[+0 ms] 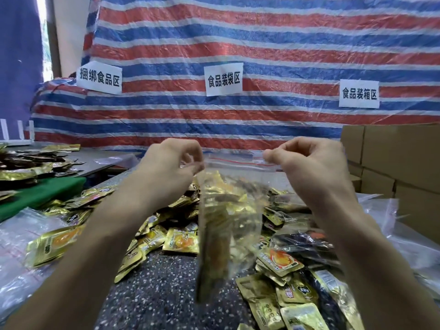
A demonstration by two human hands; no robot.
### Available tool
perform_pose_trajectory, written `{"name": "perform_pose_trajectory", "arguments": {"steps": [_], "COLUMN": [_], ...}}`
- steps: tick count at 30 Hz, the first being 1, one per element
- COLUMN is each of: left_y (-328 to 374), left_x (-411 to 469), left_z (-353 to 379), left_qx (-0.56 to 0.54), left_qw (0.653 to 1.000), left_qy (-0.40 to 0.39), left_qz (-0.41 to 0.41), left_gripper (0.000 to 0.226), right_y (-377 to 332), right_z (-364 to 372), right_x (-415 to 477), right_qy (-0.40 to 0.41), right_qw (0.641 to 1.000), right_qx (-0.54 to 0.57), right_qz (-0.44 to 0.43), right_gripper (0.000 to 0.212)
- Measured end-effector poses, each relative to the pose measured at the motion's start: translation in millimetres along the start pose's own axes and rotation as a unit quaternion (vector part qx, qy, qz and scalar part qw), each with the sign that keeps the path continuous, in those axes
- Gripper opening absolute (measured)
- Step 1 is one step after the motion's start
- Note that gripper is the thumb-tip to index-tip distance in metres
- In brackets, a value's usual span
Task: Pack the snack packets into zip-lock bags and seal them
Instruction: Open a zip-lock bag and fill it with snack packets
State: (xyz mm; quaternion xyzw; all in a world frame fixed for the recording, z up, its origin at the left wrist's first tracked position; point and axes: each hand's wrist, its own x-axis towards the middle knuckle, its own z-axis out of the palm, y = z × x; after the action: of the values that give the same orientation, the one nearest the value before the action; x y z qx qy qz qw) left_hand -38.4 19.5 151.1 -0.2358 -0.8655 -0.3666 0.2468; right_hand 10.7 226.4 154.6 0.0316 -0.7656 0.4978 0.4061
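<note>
At the bottom of the frame lies a dark grey speckled tabletop (154,296). Loose gold foil snack packets (181,241) are heaped across its middle and lower right. Crumpled clear plastic bags (21,234) lie at the left and right edges.

Above the heap, in the centre of the frame, hangs a clear zip-lock bag with a red line along its mouth (228,222), filled with gold packets. It is clear of the table. The left hand (171,163) pinches the bag's upper left corner with curled fingers, and the right hand (312,163) pinches the upper right corner. The mouth is stretched straight between them; whether the zip is pressed closed cannot be told.

Farther back at the left is a green cloth (40,194) with more gold packets beyond it. Brown cardboard boxes (392,158) are stacked at the right. Behind everything hangs a red, blue and white striped tarpaulin (238,44) bearing three white paper signs (223,79).
</note>
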Motion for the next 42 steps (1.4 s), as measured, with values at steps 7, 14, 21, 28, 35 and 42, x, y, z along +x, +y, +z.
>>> {"name": "perform_pose_trajectory", "arguments": {"steps": [7,14,21,28,35,42], "left_y": [-17,-32,-32,-33,-20,-17], "left_x": [6,8,6,6,0,-5], "left_z": [-2,-9,-8,-9,-20,-39], "left_qx": [-0.184,-0.165,-0.108,-0.081,-0.040,-0.028], "left_qw": [0.977,0.972,0.976,0.976,0.953,0.962], "left_qy": [-0.091,-0.159,-0.190,-0.202,-0.296,-0.258], "left_qz": [-0.054,-0.045,-0.019,0.011,0.058,0.086], "left_gripper": [0.009,0.009,0.009,0.011,0.014,0.020], "right_y": [2,10,16,31,28,24], "right_z": [5,8,-4,2,-3,-12], "right_x": [-3,-4,0,-3,2,5], "right_qy": [-0.251,-0.304,-0.482,-0.476,-0.409,-0.382], "right_qw": [0.961,0.946,0.870,0.850,0.891,0.905], "right_qx": [-0.049,0.001,-0.084,-0.218,-0.194,-0.180], "right_qz": [0.104,0.113,0.055,0.053,0.037,0.039], "right_gripper": [0.023,0.010,0.025,0.010,0.011,0.009]}}
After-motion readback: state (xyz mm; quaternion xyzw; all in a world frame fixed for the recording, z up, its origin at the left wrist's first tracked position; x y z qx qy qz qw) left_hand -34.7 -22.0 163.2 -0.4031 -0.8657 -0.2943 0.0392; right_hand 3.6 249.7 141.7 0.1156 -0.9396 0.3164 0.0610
